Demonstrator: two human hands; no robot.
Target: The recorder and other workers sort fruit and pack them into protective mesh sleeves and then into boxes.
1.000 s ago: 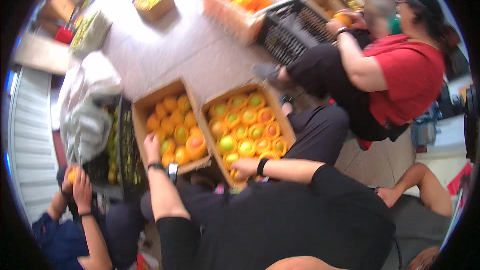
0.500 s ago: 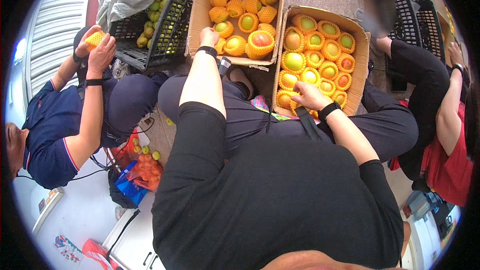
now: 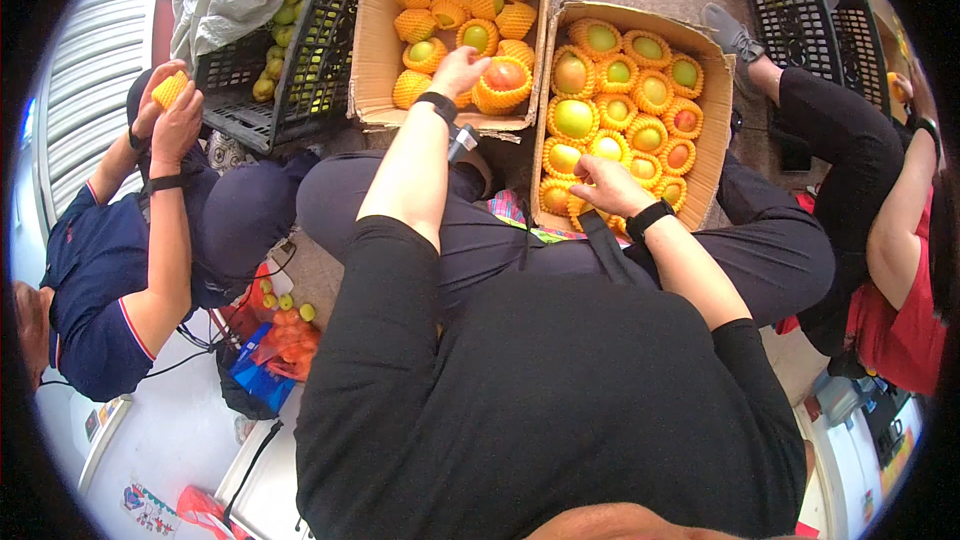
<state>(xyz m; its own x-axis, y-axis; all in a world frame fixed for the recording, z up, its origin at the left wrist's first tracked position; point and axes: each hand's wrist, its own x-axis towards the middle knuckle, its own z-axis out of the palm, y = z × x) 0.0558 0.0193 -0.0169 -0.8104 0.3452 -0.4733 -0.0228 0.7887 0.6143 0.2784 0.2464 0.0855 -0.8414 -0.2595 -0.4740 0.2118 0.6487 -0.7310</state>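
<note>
My left hand (image 3: 460, 72) is over the left cardboard box (image 3: 368, 80), its fingers stretched toward a large reddish fruit in a yellow foam net (image 3: 503, 80). The fingers are apart and seem to hold nothing; whether they touch the fruit, I cannot tell. Low over the right cardboard box (image 3: 712, 160), my right hand (image 3: 615, 188) has its thumb and fingers parted, beside the netted fruit at the near left corner. Rows of green and reddish fruit in foam nets, such as a green one (image 3: 573, 118), fill this box. In the left box the netted fruit lie more loosely.
A black crate of green fruit (image 3: 318, 40) with a whitish sack (image 3: 225, 0) stands at the left. There a person in navy (image 3: 100, 270) holds a netted fruit (image 3: 170, 90). A person in red (image 3: 890, 310) sits right, near another black crate (image 3: 815, 25).
My left hand has moved right across the left box, from its near left fruit to the large reddish one. My right hand stays low over the right box. The view has shifted slightly.
</note>
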